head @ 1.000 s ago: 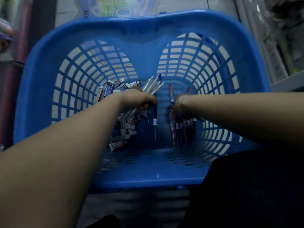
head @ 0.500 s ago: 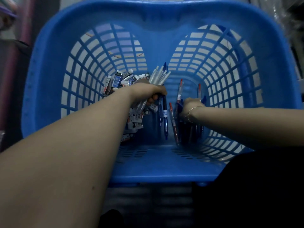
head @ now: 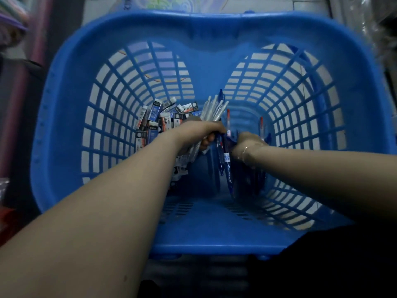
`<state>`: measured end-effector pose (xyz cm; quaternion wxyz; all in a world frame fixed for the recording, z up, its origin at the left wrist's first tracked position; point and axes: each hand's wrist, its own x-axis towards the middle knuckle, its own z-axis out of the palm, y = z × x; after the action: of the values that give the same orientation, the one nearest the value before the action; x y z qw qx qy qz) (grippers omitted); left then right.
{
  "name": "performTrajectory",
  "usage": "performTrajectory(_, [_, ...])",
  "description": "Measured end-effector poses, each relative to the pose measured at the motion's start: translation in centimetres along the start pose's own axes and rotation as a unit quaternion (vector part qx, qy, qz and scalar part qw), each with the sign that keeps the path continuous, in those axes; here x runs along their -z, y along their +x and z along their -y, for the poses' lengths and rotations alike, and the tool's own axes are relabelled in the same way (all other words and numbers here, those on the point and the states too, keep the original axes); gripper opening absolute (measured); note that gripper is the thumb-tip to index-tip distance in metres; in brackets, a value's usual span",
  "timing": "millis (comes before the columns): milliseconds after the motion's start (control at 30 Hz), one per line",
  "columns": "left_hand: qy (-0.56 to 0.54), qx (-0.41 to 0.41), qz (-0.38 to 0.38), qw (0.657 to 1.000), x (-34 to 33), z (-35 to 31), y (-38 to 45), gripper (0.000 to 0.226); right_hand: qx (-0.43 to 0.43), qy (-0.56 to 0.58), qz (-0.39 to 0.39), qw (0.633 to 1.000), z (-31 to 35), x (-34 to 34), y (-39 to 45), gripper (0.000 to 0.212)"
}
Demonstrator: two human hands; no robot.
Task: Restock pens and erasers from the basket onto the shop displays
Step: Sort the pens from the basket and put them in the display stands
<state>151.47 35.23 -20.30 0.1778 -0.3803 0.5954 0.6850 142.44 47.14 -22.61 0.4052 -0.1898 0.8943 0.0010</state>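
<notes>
inside the blue basket (head: 64,125), left hand (head: 202,134) grips a pen bundle (head: 213,109); right hand (head: 247,143) grip unclear.

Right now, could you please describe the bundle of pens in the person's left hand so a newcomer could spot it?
Look into the blue basket, to its bottom. The left hand closes around the bundle of pens, beside the boxed erasers. Its pale barrels fan upward together, unlike the dark loose pens lying flat.

Both forearms are seen bare, with no sleeves reaching the wrists. A thin, pale bracelet (head: 247,149) is worn at the wrist of the right hand (head: 249,141). Nothing is worn on the left hand (head: 200,132). Dark clothing (head: 322,265) is seen lower right.
</notes>
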Motion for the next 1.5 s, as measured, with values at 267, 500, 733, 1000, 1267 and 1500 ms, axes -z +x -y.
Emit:
performTrajectory(267, [-0.161,0.028,-0.098,0.982,0.3,-6.5,-12.7,0.025,-0.002,0.316,-0.018,0.949,5.3,13.8,-10.8,0.010])
performTrajectory(500, [-0.308,-0.049,-0.174,0.934,2.9,-22.1,-35.1,0.025,0.119,0.410,-0.038,0.904,13.4,28.0,-31.9,0.009])
performTrajectory(733, [-0.281,-0.129,-0.355,0.882,6.2,-38.0,-60.2,0.027,0.294,0.427,0.032,0.855,22.9,44.0,-53.8,0.019])
performTrajectory(1000, [-0.244,-0.222,-0.501,0.800,5.4,-46.2,-81.7,0.033,0.444,0.352,0.192,0.801,28.7,52.3,-72.6,0.015])
performTrajectory(1267, [-0.276,-0.268,-0.583,0.716,5.0,-43.0,-93.7,0.034,0.539,0.285,0.407,0.680,33.4,50.4,-83.7,0.023])
performTrajectory(1500, [-0.280,-0.295,-0.607,0.682,4.0,-38.5,-98.1,0.027,0.603,0.127,0.443,0.651,34.0,46.0,-88.7,0.017])
